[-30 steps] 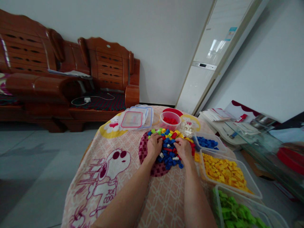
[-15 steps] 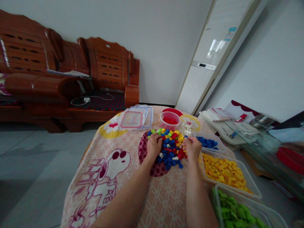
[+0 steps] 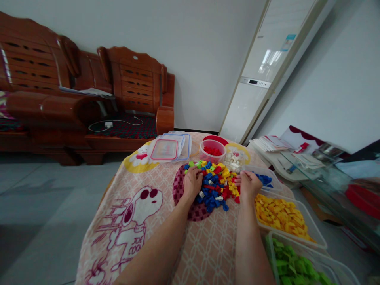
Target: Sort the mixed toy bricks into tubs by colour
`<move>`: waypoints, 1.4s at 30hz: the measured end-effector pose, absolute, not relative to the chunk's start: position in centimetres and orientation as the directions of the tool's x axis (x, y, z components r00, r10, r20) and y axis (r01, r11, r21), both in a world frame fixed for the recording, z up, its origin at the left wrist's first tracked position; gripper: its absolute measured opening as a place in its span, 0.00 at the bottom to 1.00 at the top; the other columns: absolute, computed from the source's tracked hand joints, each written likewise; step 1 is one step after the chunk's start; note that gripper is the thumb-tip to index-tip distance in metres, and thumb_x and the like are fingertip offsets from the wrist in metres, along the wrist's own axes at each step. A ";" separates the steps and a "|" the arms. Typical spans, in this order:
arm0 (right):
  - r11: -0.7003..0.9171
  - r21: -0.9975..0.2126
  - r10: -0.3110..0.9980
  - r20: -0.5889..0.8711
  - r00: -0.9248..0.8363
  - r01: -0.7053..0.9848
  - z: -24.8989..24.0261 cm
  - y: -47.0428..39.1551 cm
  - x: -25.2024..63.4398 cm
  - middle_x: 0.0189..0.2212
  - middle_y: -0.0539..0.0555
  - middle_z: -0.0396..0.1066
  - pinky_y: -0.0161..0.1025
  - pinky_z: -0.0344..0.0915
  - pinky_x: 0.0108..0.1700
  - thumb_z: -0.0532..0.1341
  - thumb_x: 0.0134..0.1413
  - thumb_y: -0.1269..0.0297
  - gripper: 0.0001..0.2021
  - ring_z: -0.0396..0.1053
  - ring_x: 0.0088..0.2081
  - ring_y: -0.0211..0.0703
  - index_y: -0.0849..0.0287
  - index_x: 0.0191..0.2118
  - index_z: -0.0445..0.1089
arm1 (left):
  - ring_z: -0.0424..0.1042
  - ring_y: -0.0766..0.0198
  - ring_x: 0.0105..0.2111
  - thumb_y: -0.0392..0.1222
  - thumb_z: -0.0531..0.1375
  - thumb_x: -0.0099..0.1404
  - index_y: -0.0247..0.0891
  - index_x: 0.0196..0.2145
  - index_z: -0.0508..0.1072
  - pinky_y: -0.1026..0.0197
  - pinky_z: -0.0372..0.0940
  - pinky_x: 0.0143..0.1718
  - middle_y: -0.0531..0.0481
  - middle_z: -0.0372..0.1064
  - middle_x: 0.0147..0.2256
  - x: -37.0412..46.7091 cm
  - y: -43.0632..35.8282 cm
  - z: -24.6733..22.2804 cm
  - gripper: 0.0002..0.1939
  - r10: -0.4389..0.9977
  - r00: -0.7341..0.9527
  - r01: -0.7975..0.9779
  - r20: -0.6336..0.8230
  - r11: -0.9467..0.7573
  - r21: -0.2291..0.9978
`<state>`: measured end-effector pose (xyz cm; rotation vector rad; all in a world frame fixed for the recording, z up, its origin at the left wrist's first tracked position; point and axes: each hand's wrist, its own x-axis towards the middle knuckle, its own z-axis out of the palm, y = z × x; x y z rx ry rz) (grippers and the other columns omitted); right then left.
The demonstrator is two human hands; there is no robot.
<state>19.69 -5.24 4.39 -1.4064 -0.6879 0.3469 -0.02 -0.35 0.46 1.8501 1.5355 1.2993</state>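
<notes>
A heap of mixed blue, red, yellow, green and white bricks (image 3: 212, 190) lies on the patterned tablecloth (image 3: 204, 245). My left hand (image 3: 192, 181) rests at the heap's left edge, its fingers bent and their tips partly hidden. Over the near left edge of the box of blue bricks (image 3: 264, 180) is my right hand (image 3: 248, 184), to the right of the heap, with its fingers pinched together; whatever is between them is too small to name. A round tub of red bricks (image 3: 212, 150) stands behind the heap, beside a pile of white bricks (image 3: 234, 161).
Boxes of yellow bricks (image 3: 283, 213) and green bricks (image 3: 293, 263) stand along the right side. Stacked clear lids (image 3: 169, 148) lie at the back left. Beyond the table's right edge is a glass-topped table (image 3: 329, 182); a wooden bench (image 3: 130, 87) stands behind on the left.
My right hand has moved right, from the heap's right edge to the box of blue bricks, uncovering yellow and red bricks. My left hand has stayed in place.
</notes>
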 end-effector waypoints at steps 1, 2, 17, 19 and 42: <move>0.088 -0.969 0.676 0.227 0.701 0.229 4.3 -5.1 19.2 0.18 0.49 0.70 0.37 0.65 0.20 0.61 0.45 0.54 0.16 0.67 0.18 0.41 0.62 0.36 0.72 | 0.71 0.57 0.48 0.36 0.57 0.63 0.36 0.37 0.78 0.54 0.67 0.52 0.42 0.73 0.47 0.0 -0.3 0.4 0.10 0.919 -0.039 0.541 0.392 -0.310 0.782; 0.035 -0.950 0.726 0.237 0.645 0.310 4.3 -5.0 18.6 0.18 0.49 0.70 0.36 0.64 0.21 0.60 0.46 0.53 0.17 0.67 0.19 0.42 0.62 0.36 0.74 | 0.71 0.57 0.48 0.36 0.57 0.63 0.36 0.37 0.78 0.54 0.67 0.52 0.42 0.73 0.47 0.0 -0.3 0.5 0.10 0.921 -0.038 0.541 0.388 -0.308 0.782; -0.159 -0.380 0.907 0.309 0.288 0.911 3.9 -5.2 15.4 0.30 0.55 0.77 0.35 0.60 0.32 0.59 0.54 0.61 0.10 0.73 0.34 0.44 0.54 0.32 0.78 | 0.71 0.57 0.47 0.36 0.57 0.63 0.36 0.38 0.78 0.54 0.67 0.52 0.42 0.72 0.46 0.0 -0.3 0.5 0.10 0.915 -0.033 0.538 0.403 -0.323 0.779; -0.162 -0.408 0.905 0.302 0.300 0.899 4.0 -5.2 15.4 0.29 0.55 0.77 0.35 0.60 0.32 0.58 0.54 0.61 0.11 0.72 0.33 0.43 0.54 0.31 0.78 | 0.71 0.57 0.48 0.36 0.57 0.63 0.36 0.38 0.78 0.54 0.67 0.52 0.43 0.73 0.46 0.0 -0.2 0.3 0.09 0.911 -0.040 0.535 0.411 -0.328 0.779; 0.200 -0.943 0.748 -0.029 0.663 -0.267 5.1 -5.6 19.6 0.16 0.48 0.70 0.36 0.67 0.17 0.67 0.33 0.57 0.15 0.70 0.18 0.42 0.60 0.27 0.66 | 0.71 0.57 0.48 0.37 0.57 0.63 0.37 0.37 0.78 0.54 0.67 0.52 0.42 0.73 0.47 0.0 -0.2 0.3 0.10 0.914 -0.026 0.542 0.405 -0.327 0.774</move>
